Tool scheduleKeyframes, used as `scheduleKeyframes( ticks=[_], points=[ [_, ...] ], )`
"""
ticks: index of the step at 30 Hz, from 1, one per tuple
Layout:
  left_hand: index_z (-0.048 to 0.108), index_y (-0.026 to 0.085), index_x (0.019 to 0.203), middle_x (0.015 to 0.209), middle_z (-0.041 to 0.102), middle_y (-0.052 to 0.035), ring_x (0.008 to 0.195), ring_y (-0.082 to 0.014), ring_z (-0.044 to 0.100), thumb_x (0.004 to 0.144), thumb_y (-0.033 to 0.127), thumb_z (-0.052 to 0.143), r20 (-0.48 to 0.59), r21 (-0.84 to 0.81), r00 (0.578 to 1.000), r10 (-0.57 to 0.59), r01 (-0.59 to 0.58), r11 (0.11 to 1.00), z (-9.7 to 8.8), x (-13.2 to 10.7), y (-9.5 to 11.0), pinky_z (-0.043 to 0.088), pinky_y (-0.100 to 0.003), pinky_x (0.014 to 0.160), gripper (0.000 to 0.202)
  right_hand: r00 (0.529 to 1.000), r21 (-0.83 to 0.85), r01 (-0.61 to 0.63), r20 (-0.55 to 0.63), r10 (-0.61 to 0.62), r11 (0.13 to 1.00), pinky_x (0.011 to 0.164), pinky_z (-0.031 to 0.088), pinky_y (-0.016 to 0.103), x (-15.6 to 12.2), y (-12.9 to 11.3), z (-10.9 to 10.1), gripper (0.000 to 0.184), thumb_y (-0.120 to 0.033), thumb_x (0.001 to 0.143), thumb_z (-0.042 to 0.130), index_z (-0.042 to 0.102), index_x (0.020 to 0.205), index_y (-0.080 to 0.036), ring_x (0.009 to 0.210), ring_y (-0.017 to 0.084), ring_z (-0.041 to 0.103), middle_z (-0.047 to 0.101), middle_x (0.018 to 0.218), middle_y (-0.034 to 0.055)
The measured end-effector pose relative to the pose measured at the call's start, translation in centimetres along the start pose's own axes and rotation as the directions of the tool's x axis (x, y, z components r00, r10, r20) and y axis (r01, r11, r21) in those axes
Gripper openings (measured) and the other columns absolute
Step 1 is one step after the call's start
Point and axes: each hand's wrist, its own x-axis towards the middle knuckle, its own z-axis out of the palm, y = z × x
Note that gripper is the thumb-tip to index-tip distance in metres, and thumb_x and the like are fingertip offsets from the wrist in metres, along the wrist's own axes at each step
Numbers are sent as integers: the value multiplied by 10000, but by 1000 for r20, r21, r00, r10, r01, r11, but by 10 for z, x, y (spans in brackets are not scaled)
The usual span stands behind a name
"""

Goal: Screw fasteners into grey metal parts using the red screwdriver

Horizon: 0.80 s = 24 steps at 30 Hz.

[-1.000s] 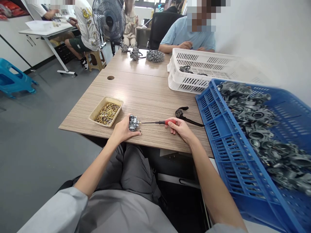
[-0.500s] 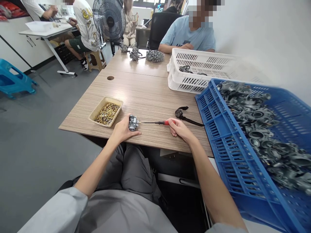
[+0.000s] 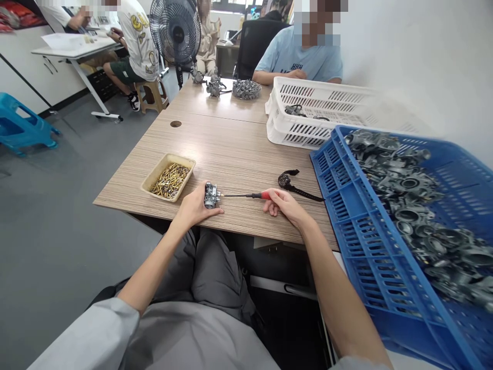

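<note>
My left hand (image 3: 193, 208) is closed around a small grey metal carburetor body (image 3: 210, 196), holding it on its side at the front of the wooden table (image 3: 215, 139). Level with it on the right, my right hand (image 3: 284, 204) grips the red handle of a screwdriver (image 3: 252, 195). The long thin shaft points left, and its tip meets a small brass-coloured piece on the carburetor's right side. Just left of my left hand sits a cream tray (image 3: 145, 191) filled with small brass parts. A black wristwatch (image 3: 284, 180) lies beyond my right hand.
At the right, a blue crate (image 3: 358, 246) is heaped with carburetor bodies. Behind it stands a white basket (image 3: 298, 134) with a few parts. More carburetors (image 3: 215, 86) and a round container of small grey parts (image 3: 246, 89) occupy the far end, where a person in light blue (image 3: 285, 54) sits.
The fingers of my right hand have shifted slightly on the screwdriver handle. My left hand and the carburetor stay in the same place.
</note>
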Motion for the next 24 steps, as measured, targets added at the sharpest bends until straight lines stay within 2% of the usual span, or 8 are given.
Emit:
scheduleKeyframes(
  ticks=[3,5,10,14,17,20,22,24],
  points=[
    [395,239,1483,1411,665,-130,1302,-342,675,733,485,937,-3,0,1000,9,-9,1000,0,0,0,546,-438,1079,958,999,-11,-18,-44,17,1000,371,315,219,3,4,2,688,-844,859,618,691,945,-166,367,98,413,558,455,-21],
    [396,235,1481,1402,670,-130,1292,-344,680,737,492,932,-2,4,1000,6,-6,1000,0,1,-1,551,-439,1069,952,999,8,-19,-48,20,1000,367,297,220,3,4,2,652,-813,864,644,699,931,-166,374,94,407,561,472,-20],
    [396,237,1478,1390,675,-129,1274,-344,688,757,492,915,-1,23,1000,-3,3,1000,1,0,0,562,-432,1040,925,999,86,17,43,-21,996,440,402,217,-1,-2,-4,510,-611,792,840,739,1039,-176,526,108,549,777,818,70],
    [417,207,1446,1316,695,-146,1226,-345,702,830,510,852,-30,45,999,25,-23,999,4,-6,2,568,-436,1007,812,997,94,6,82,-14,996,500,461,231,-3,-5,-8,516,-576,774,869,739,1067,-173,607,123,616,815,1022,129],
    [439,207,1414,1264,707,-138,1194,-334,707,850,533,828,-56,42,998,43,-41,998,5,-10,1,566,-430,998,759,997,69,-10,76,5,998,490,439,239,-2,-3,-5,566,-671,796,820,721,1040,-171,557,129,588,789,824,94],
    [444,208,1403,1238,713,-132,1172,-329,711,844,533,833,-55,38,998,39,-37,999,5,-11,1,567,-425,985,755,1000,68,-2,11,1,998,430,331,228,0,1,-1,624,-777,848,704,697,1017,-176,433,104,418,550,508,-40],
    [445,205,1399,1231,714,-132,1161,-328,713,842,531,833,-58,39,997,42,-40,998,5,-11,1,570,-422,972,753,1000,69,3,-9,-2,998,411,267,220,0,1,1,603,-777,873,676,678,982,-184,413,88,331,438,476,-82],
    [449,201,1393,1229,715,-133,1144,-330,717,841,538,833,-69,40,997,47,-45,998,6,-11,1,574,-425,959,753,1000,56,18,11,-19,998,417,281,214,-2,1,2,546,-728,877,713,667,965,-191,442,85,364,492,533,-64]
  ],
)
